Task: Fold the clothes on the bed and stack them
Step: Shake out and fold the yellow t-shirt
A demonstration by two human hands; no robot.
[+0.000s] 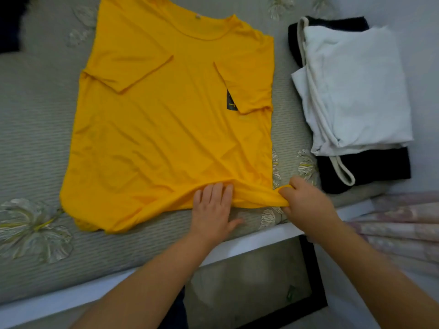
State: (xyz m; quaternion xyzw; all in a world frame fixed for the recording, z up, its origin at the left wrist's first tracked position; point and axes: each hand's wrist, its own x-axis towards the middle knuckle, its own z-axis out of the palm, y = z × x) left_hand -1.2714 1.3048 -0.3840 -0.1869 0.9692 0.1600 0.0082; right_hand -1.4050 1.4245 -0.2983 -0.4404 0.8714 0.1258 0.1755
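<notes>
Yellow t-shirt [166,119] is lying flat on the bed [35,129], collar far, both sleeves already folded inward. Left hand [211,210] is pressing the near hem with straight fingers, pinning it. Right hand [306,205] is pinching the near-right hem corner. Stack of folded clothes [351,96] is sitting to the right, well apart. Fabric is looking thin, light, limp, probably slippery; best gripping at hem corners and keeping it taut, or it'll be bunching.
</notes>
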